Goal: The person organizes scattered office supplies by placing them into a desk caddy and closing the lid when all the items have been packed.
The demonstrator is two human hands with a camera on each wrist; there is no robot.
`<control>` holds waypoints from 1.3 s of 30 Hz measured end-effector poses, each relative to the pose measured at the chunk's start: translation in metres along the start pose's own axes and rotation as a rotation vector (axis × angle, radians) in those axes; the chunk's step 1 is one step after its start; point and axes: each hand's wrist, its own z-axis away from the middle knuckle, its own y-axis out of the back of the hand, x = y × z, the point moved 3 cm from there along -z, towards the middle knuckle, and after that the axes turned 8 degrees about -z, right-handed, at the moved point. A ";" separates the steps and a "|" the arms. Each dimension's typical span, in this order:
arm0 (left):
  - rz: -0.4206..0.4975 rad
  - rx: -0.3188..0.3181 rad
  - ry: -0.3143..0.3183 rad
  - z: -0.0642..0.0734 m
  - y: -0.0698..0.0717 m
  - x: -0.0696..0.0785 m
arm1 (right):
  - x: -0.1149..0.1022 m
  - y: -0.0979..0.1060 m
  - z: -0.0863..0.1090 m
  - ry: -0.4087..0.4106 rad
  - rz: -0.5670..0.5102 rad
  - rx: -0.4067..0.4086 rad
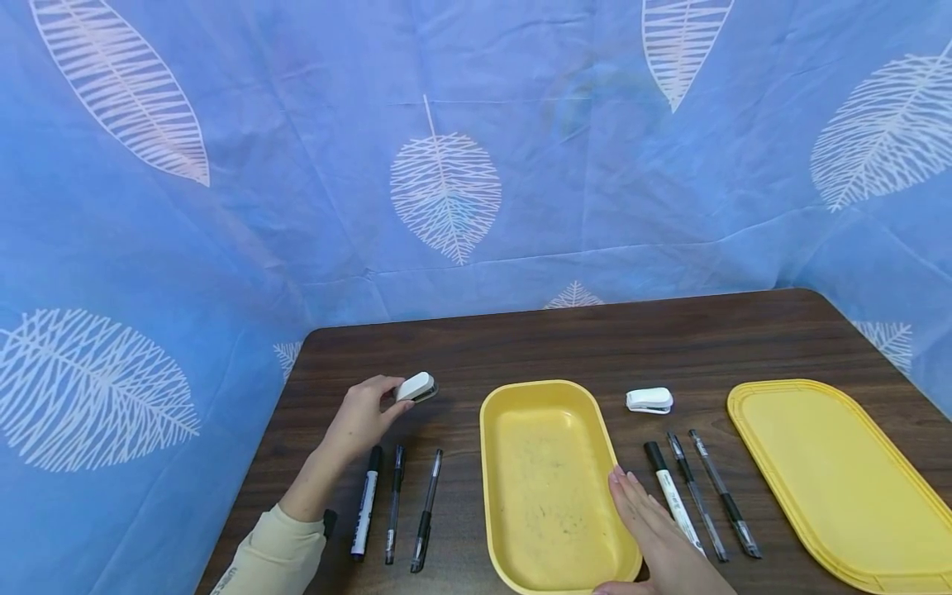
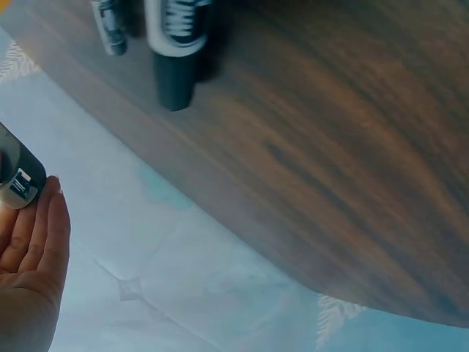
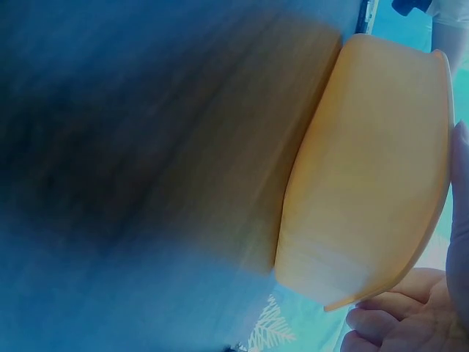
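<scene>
My left hand (image 1: 360,421) has the white stapler (image 1: 416,386) pinched by one end, thumb on the near side, fingers opposite; far end sticks out free over the left part of the table (image 1: 461,351), beyond the left marker (image 1: 364,512) and two pens (image 1: 395,504). Looks lifted; can't tell clearance under it. My right hand (image 1: 658,537) rests on the right rim of the yellow bin (image 1: 561,496): fingers close together along it, thumb apart toward the near end. Can't tell how hard they press. My read of the step: handle the stapler left, steady the bin right. To do it well: pinch the body firmly, don't squeeze the top arm down onto the base, since end-held it could pivot or droop. Wrist high, so my sleeve (image 1: 278,549) doesn't roll the pens. Any sideways travel should clear the bin's left rim. Right side: light, level pressure; leaning on one rim could tip or slide the bin.
</scene>
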 end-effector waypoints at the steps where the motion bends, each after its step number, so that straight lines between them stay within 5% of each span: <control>1: -0.001 0.005 -0.009 0.000 0.001 0.002 | 0.000 0.000 0.000 0.003 0.003 0.003; 39: 0.077 0.031 -0.121 -0.006 0.005 0.055 | -0.007 0.004 -0.001 -0.079 -0.003 -0.005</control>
